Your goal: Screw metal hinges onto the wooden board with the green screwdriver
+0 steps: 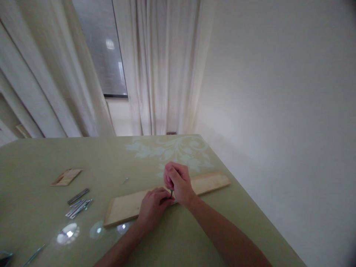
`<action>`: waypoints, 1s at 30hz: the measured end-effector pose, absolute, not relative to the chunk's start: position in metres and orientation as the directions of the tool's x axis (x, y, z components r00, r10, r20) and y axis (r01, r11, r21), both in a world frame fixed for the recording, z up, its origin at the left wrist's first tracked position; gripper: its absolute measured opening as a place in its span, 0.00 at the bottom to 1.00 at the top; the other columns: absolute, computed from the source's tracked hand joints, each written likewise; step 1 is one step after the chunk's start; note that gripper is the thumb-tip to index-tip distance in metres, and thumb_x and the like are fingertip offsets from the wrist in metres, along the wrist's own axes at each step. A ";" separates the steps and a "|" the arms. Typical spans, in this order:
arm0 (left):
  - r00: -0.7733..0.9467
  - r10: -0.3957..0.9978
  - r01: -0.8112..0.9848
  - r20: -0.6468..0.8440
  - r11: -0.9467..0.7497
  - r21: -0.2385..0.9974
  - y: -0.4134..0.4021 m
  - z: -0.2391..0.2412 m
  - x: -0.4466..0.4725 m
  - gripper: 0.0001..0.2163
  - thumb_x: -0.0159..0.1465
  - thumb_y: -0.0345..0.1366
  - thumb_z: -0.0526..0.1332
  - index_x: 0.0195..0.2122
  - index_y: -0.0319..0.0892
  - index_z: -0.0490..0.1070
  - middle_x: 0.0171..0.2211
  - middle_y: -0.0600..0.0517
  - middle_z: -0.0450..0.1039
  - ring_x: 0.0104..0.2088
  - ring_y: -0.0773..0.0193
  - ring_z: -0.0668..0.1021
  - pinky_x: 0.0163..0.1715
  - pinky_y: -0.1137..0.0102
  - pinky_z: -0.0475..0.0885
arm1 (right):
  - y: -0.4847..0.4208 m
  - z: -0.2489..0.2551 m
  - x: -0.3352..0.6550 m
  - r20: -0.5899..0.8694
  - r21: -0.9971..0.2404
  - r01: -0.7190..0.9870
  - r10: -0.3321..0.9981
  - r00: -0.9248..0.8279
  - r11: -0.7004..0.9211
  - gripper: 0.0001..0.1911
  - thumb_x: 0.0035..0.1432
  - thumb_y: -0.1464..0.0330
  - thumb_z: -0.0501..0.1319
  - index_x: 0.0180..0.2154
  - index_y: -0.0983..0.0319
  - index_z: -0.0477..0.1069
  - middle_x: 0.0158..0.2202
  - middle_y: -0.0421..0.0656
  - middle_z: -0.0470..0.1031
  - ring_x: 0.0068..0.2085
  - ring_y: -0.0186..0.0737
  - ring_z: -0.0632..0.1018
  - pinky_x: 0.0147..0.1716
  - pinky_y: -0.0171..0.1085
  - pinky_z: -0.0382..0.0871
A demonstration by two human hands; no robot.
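Observation:
A long pale wooden board (126,205) lies slantwise on the green table. My right hand (178,181) makes a fist above it, closed around a screwdriver (171,193); the handle is hidden in the fist and a short dark shaft points down. My left hand (154,204) rests on the board, thumb and fingers pinched together close to the shaft's lower end. What those fingers hold, if anything, is too small and covered to make out. The board passes under both hands and reaches out to the right.
Left of the board lie several metal strips (76,208), a darker metal bar (78,196) and a small wooden piece (66,177). A tiny screw-like piece (125,180) sits behind the board. A thin metal rod (33,255) is at the lower left. A wall (278,111) borders the right.

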State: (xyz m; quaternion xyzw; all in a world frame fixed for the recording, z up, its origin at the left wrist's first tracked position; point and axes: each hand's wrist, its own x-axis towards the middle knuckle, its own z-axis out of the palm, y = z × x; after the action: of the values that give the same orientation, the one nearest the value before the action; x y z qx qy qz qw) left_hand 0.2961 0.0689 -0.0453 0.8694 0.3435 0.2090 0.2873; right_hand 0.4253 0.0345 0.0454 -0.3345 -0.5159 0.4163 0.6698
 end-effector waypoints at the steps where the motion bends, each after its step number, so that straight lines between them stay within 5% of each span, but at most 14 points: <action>1: 0.663 0.732 0.486 0.160 -0.583 0.652 0.069 -0.047 0.296 0.08 0.68 0.38 0.63 0.37 0.49 0.83 0.40 0.53 0.84 0.43 0.55 0.81 0.46 0.66 0.71 | 0.034 0.048 0.431 0.395 -0.898 -0.253 0.913 -0.105 0.360 0.31 0.65 0.48 0.62 0.19 0.59 0.59 0.15 0.32 0.56 0.18 0.28 0.57 0.18 0.32 0.50; 3: 0.639 0.754 0.504 0.151 -0.559 0.658 0.069 -0.050 0.296 0.07 0.67 0.38 0.64 0.39 0.49 0.83 0.40 0.52 0.84 0.43 0.54 0.82 0.46 0.65 0.72 | 0.034 0.054 0.441 0.298 -0.950 -0.222 0.856 -0.423 0.221 0.30 0.59 0.49 0.68 0.19 0.60 0.61 0.15 0.32 0.59 0.17 0.28 0.59 0.17 0.32 0.50; 5: 0.640 0.754 0.510 0.151 -0.563 0.650 0.070 -0.052 0.296 0.08 0.67 0.37 0.63 0.41 0.48 0.83 0.43 0.51 0.84 0.44 0.53 0.82 0.47 0.64 0.72 | 0.035 0.062 0.444 0.208 -0.976 -0.155 0.855 -0.475 0.152 0.25 0.49 0.53 0.76 0.24 0.60 0.65 0.18 0.31 0.64 0.18 0.28 0.62 0.17 0.30 0.52; 9: 0.679 0.716 0.504 0.162 -0.615 0.606 0.071 -0.051 0.296 0.09 0.68 0.34 0.62 0.40 0.50 0.83 0.44 0.52 0.84 0.46 0.54 0.81 0.47 0.64 0.72 | 0.032 0.069 0.431 0.263 -0.965 -0.062 0.948 -0.180 0.256 0.22 0.53 0.53 0.74 0.31 0.58 0.65 0.26 0.34 0.70 0.25 0.32 0.70 0.26 0.31 0.63; 12: 0.682 0.709 0.502 0.178 -0.631 0.592 0.070 -0.046 0.297 0.10 0.68 0.33 0.61 0.38 0.49 0.83 0.43 0.51 0.83 0.45 0.55 0.81 0.46 0.65 0.70 | 0.027 0.066 0.417 0.464 -0.875 0.226 0.874 0.144 0.428 0.17 0.56 0.55 0.73 0.31 0.59 0.72 0.33 0.39 0.74 0.37 0.36 0.74 0.39 0.35 0.67; 14: 0.691 0.702 0.490 0.170 -0.629 0.603 0.069 -0.044 0.297 0.09 0.69 0.34 0.61 0.37 0.48 0.83 0.42 0.51 0.83 0.45 0.56 0.81 0.47 0.66 0.70 | 0.025 0.060 0.412 0.505 -0.860 0.286 0.785 0.358 0.422 0.16 0.59 0.55 0.71 0.32 0.59 0.74 0.30 0.38 0.72 0.34 0.35 0.72 0.36 0.34 0.66; 16: 0.697 0.698 0.477 0.164 -0.622 0.621 0.069 -0.043 0.297 0.09 0.69 0.35 0.62 0.37 0.49 0.83 0.42 0.52 0.82 0.45 0.56 0.80 0.47 0.66 0.69 | 0.026 0.053 0.411 0.444 -0.892 0.152 0.759 0.476 0.427 0.17 0.64 0.53 0.67 0.31 0.59 0.72 0.24 0.36 0.67 0.27 0.33 0.67 0.28 0.33 0.62; 18: 0.694 0.701 0.469 0.164 -0.613 0.635 0.069 -0.044 0.297 0.07 0.69 0.36 0.63 0.37 0.49 0.82 0.41 0.52 0.82 0.44 0.57 0.80 0.46 0.67 0.68 | 0.031 0.047 0.418 0.395 -0.891 -0.063 0.835 0.383 0.450 0.23 0.67 0.51 0.63 0.26 0.59 0.66 0.19 0.33 0.61 0.21 0.30 0.60 0.21 0.32 0.54; 20: 0.680 0.714 0.476 0.166 -0.602 0.641 0.069 -0.045 0.297 0.06 0.68 0.38 0.64 0.37 0.48 0.82 0.40 0.53 0.81 0.42 0.58 0.80 0.43 0.68 0.67 | 0.038 0.044 0.431 0.382 -0.885 -0.262 0.922 0.068 0.386 0.30 0.65 0.49 0.63 0.20 0.59 0.59 0.15 0.32 0.56 0.17 0.28 0.55 0.18 0.32 0.47; 22: 0.661 0.732 0.493 0.162 -0.587 0.641 0.068 -0.045 0.296 0.05 0.68 0.39 0.65 0.37 0.48 0.81 0.38 0.54 0.81 0.41 0.58 0.79 0.41 0.68 0.66 | 0.045 0.046 0.447 0.342 -0.915 -0.327 0.887 -0.311 0.238 0.33 0.58 0.47 0.68 0.16 0.58 0.56 0.12 0.32 0.54 0.15 0.27 0.54 0.16 0.32 0.46; 24: 0.665 0.731 0.493 0.155 -0.585 0.644 0.069 -0.045 0.296 0.05 0.68 0.38 0.65 0.38 0.48 0.81 0.39 0.54 0.81 0.42 0.59 0.79 0.42 0.69 0.66 | 0.048 0.052 0.461 0.324 -0.925 -0.333 0.838 -0.439 0.182 0.35 0.53 0.45 0.71 0.14 0.57 0.54 0.10 0.31 0.52 0.13 0.27 0.54 0.15 0.32 0.47; 27: 0.688 0.706 0.461 0.169 -0.605 0.649 0.068 -0.043 0.296 0.06 0.68 0.36 0.64 0.39 0.49 0.82 0.40 0.54 0.81 0.44 0.59 0.80 0.42 0.69 0.67 | 0.043 0.066 0.463 0.312 -0.939 -0.269 0.855 -0.413 0.213 0.33 0.61 0.47 0.65 0.16 0.58 0.56 0.15 0.35 0.61 0.17 0.30 0.62 0.19 0.33 0.56; 30: 0.681 0.709 0.463 0.184 -0.611 0.642 0.068 -0.043 0.296 0.07 0.68 0.34 0.63 0.37 0.49 0.81 0.40 0.54 0.81 0.44 0.58 0.80 0.43 0.68 0.68 | 0.031 0.074 0.441 0.312 -0.949 -0.004 0.936 -0.163 0.315 0.23 0.67 0.50 0.62 0.27 0.60 0.69 0.27 0.39 0.69 0.30 0.34 0.70 0.29 0.32 0.64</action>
State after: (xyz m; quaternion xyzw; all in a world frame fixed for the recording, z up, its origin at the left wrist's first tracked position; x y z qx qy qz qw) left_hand 0.2963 0.0678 -0.0430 0.8714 0.3361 0.2154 0.2852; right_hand 0.4407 0.0306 0.0744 -0.3773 -0.6177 0.4472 0.5255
